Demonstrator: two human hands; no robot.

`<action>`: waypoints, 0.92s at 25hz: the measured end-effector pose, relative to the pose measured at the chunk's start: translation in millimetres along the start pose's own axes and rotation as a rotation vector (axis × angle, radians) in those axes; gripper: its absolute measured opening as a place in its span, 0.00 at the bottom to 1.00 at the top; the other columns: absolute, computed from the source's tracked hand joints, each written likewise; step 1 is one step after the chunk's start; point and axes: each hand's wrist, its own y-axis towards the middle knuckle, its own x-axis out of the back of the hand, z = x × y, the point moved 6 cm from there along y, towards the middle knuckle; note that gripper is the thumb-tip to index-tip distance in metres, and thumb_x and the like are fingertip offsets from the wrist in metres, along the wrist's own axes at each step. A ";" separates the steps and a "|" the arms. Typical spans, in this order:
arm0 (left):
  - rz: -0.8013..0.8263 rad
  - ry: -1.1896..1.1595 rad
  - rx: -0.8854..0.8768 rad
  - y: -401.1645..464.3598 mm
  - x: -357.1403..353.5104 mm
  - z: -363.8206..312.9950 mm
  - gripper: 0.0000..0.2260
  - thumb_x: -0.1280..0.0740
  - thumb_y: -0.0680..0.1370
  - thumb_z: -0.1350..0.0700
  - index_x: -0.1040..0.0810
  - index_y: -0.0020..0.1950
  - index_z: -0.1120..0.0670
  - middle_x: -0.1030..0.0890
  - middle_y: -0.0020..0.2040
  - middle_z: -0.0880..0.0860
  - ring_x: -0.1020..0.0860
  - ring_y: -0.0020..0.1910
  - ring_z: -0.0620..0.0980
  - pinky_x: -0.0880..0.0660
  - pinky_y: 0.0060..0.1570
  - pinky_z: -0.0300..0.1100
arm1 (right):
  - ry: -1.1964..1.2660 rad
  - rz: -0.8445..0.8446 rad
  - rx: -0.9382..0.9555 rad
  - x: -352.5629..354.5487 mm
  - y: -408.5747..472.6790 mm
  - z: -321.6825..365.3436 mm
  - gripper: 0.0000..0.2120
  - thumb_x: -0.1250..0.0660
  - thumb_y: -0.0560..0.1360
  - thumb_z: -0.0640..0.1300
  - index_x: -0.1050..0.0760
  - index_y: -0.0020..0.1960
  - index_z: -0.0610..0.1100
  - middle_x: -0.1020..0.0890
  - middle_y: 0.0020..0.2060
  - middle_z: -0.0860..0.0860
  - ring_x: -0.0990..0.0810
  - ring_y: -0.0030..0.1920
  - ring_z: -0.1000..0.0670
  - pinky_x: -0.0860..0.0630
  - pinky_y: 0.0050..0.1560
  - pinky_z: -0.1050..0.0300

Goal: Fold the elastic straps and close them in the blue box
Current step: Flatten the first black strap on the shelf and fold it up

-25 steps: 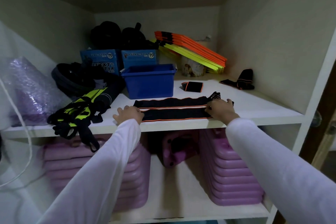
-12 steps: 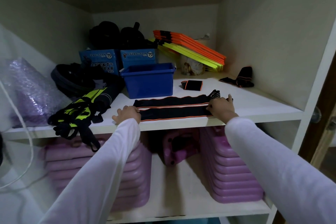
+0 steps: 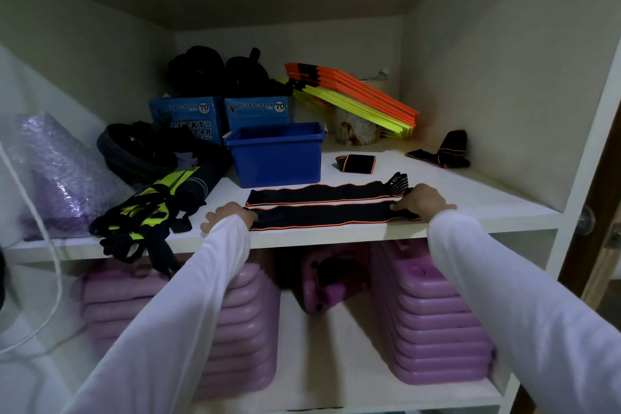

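On the far left of the white shelf I see a shiny purple bag, and next to it a pile of black and yellow straps that hangs a little over the front edge. Behind that pile sits a round black bundle. My left hand comes next. It rests at the left end of the long black strap, with the fingers curled over that end, but the sleeve hides some of it, so I cannot tell if it really pinches the cloth. The long black strap has orange edges and lies flat near the front of the shelf, doubled into two bands side by side. Just behind it stands the blue box, open at the top, and I see no lid on it. Two blue card boxes stand behind the blue box. To the right of the blue box lies a small folded strap. My right hand holds the right end of the long black strap, fingers bent down on it and pinching the cloth. Far back lean orange and yellow flat pieces, and one more loose strap lies by the right wall. Below the shelf are purple stacks.
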 end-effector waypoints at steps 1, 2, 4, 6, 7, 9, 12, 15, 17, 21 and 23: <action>0.013 -0.013 -0.001 2.4 -0.8 -0.4 0.21 0.34 0.75 0.50 0.28 0.65 0.57 0.28 0.67 0.57 0.35 0.69 0.57 0.39 0.67 0.46 | 0.033 0.021 0.015 -3.8 2.6 1.6 0.15 0.26 0.67 0.49 0.29 0.43 0.43 0.20 0.55 0.44 0.24 0.59 0.41 0.34 0.65 0.48; 0.029 -0.041 -0.003 5.3 -1.9 -1.2 0.20 0.33 0.74 0.51 0.27 0.64 0.58 0.27 0.66 0.58 0.33 0.68 0.58 0.38 0.67 0.46 | 0.065 0.034 0.023 -5.9 4.1 2.9 0.13 0.25 0.67 0.46 0.29 0.42 0.42 0.20 0.55 0.43 0.22 0.57 0.41 0.31 0.65 0.46; 0.050 -0.131 -0.009 9.1 -1.9 -3.5 0.20 0.31 0.73 0.55 0.27 0.63 0.60 0.24 0.64 0.60 0.28 0.65 0.58 0.33 0.68 0.48 | 0.117 0.072 0.028 -7.8 4.1 7.8 0.12 0.26 0.68 0.40 0.25 0.48 0.40 0.20 0.56 0.41 0.21 0.55 0.41 0.26 0.61 0.47; 0.033 -0.221 -0.014 12.3 -1.1 -4.8 0.20 0.32 0.74 0.58 0.29 0.64 0.63 0.24 0.64 0.61 0.25 0.63 0.59 0.30 0.66 0.48 | 0.115 0.115 0.032 -7.4 1.7 13.3 0.17 0.28 0.70 0.38 0.25 0.58 0.36 0.21 0.57 0.40 0.22 0.55 0.42 0.24 0.55 0.52; 0.018 -0.261 -0.016 14.0 -1.2 -5.3 0.20 0.33 0.75 0.59 0.30 0.65 0.64 0.24 0.64 0.61 0.25 0.63 0.59 0.30 0.63 0.48 | 0.105 0.120 0.034 -7.2 2.2 15.7 0.18 0.30 0.72 0.37 0.26 0.60 0.35 0.22 0.58 0.40 0.22 0.56 0.42 0.24 0.54 0.53; -0.013 -0.334 -0.028 16.8 -0.5 -7.8 0.20 0.33 0.76 0.61 0.30 0.65 0.65 0.24 0.63 0.63 0.24 0.62 0.60 0.27 0.58 0.47 | 0.096 0.082 0.047 -3.3 4.6 21.7 0.16 0.33 0.74 0.38 0.27 0.61 0.34 0.22 0.60 0.39 0.23 0.57 0.41 0.27 0.49 0.55; -0.111 -0.426 -0.050 21.9 8.0 -14.9 0.18 0.35 0.77 0.60 0.30 0.64 0.66 0.24 0.63 0.64 0.24 0.62 0.61 0.27 0.57 0.48 | 0.123 -0.009 0.086 6.0 9.5 33.4 0.14 0.37 0.76 0.39 0.27 0.60 0.34 0.22 0.59 0.39 0.23 0.57 0.40 0.31 0.45 0.57; -0.212 -0.480 -0.087 24.7 18.1 -26.5 0.17 0.37 0.78 0.62 0.31 0.65 0.65 0.24 0.63 0.64 0.25 0.63 0.61 0.29 0.60 0.48 | 0.167 -0.091 0.144 13.2 18.3 44.7 0.14 0.39 0.77 0.41 0.26 0.58 0.34 0.22 0.58 0.39 0.22 0.56 0.39 0.31 0.44 0.55; -0.258 -0.481 -0.125 26.6 21.7 -32.3 0.17 0.36 0.77 0.63 0.32 0.64 0.65 0.24 0.63 0.65 0.25 0.63 0.62 0.29 0.60 0.48 | 0.176 -0.128 0.167 13.7 23.3 48.7 0.13 0.40 0.77 0.40 0.26 0.57 0.34 0.21 0.56 0.38 0.23 0.51 0.40 0.32 0.43 0.55; -0.265 -0.410 -0.203 39.2 19.0 -46.6 0.18 0.35 0.76 0.63 0.32 0.64 0.66 0.24 0.62 0.66 0.25 0.62 0.62 0.28 0.59 0.49 | 0.152 -0.189 0.176 9.6 33.5 53.1 0.08 0.41 0.77 0.40 0.26 0.49 0.35 0.21 0.53 0.38 0.28 0.43 0.43 0.33 0.41 0.55; -0.244 -0.382 -0.209 48.8 15.7 -52.6 0.18 0.34 0.76 0.63 0.32 0.64 0.65 0.25 0.63 0.66 0.25 0.62 0.62 0.29 0.60 0.49 | 0.123 -0.206 0.180 5.4 40.1 54.3 0.06 0.41 0.77 0.39 0.30 0.44 0.37 0.21 0.51 0.38 0.27 0.44 0.42 0.33 0.41 0.55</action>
